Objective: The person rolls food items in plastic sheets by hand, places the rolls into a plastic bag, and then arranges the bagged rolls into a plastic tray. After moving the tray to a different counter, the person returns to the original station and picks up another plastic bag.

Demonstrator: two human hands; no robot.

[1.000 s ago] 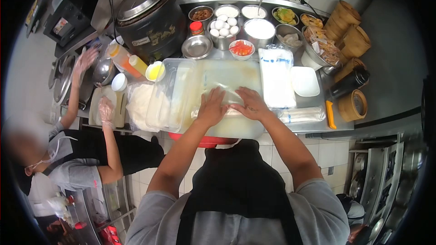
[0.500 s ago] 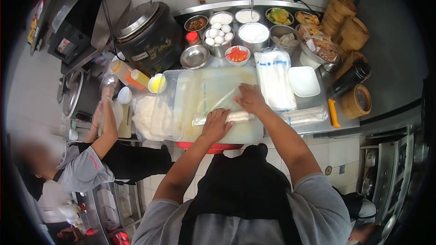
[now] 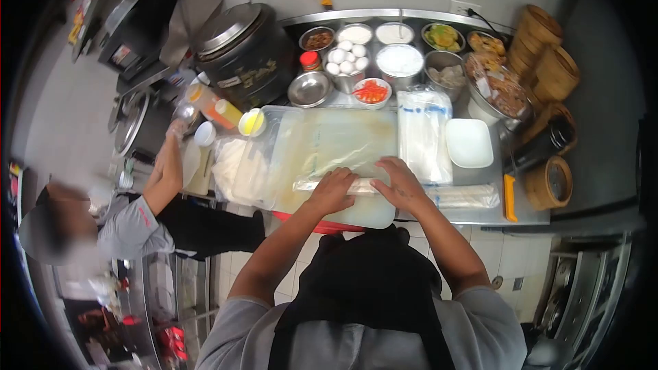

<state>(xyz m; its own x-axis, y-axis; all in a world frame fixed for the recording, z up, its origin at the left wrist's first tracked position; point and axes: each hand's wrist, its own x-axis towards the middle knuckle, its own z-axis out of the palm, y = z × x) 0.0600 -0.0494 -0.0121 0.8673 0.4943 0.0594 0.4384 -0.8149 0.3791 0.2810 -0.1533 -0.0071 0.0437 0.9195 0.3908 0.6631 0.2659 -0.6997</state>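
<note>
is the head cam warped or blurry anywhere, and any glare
Head view: strong fisheye, black corners, counter edge bowed; both hands, left hand and right hand, and the wrapped roll sharp at centre; co-worker's face at left blurred; soft glare on the plastic sheet and steel bowl.

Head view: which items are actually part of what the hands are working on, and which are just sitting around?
In hand:
left hand and right hand, both on the plastic-wrapped roll
cutting board under it

Lying about:
bowl of eggs
rice cooker
white square plate
bamboo steamers
squeeze bottles
second wrapped roll
</note>
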